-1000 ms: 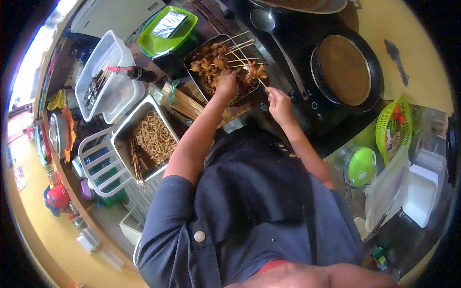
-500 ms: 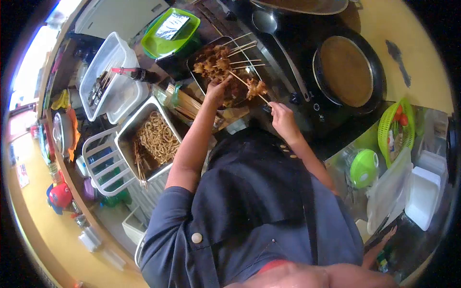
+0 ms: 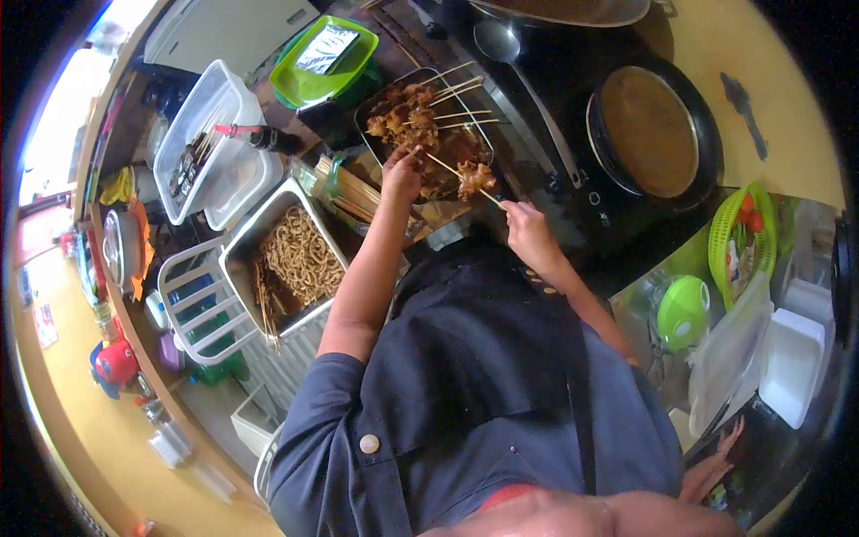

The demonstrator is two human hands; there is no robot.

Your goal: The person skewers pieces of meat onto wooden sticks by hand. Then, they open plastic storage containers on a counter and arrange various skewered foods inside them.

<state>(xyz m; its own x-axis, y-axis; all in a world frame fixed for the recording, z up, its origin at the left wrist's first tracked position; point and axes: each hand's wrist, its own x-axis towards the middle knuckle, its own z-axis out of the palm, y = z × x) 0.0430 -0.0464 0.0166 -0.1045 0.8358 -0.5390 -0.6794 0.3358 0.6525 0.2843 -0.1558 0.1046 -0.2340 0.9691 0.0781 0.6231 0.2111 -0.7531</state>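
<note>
The right hand (image 3: 530,231) pinches the near end of a meat skewer (image 3: 474,181), while beside its tip the left hand (image 3: 402,175) curls, its hidden fingertips leaving any grip unclear.

hard white daylight pours through a window (image 3: 76,134) at ten o'clock, so bright that nothing beyond it can be made out. a broad tan surface (image 3: 67,385) curves along eight o'clock, edged by a brown wooden ledge (image 3: 188,407). just short of nine o'clock stands a white slatted chair (image 3: 204,351). toward eleven leans a pale panel (image 3: 228,40). at two o'clock, a yellow surface (image 3: 792,112) carries a dark, ragged patch (image 3: 744,116).
</note>
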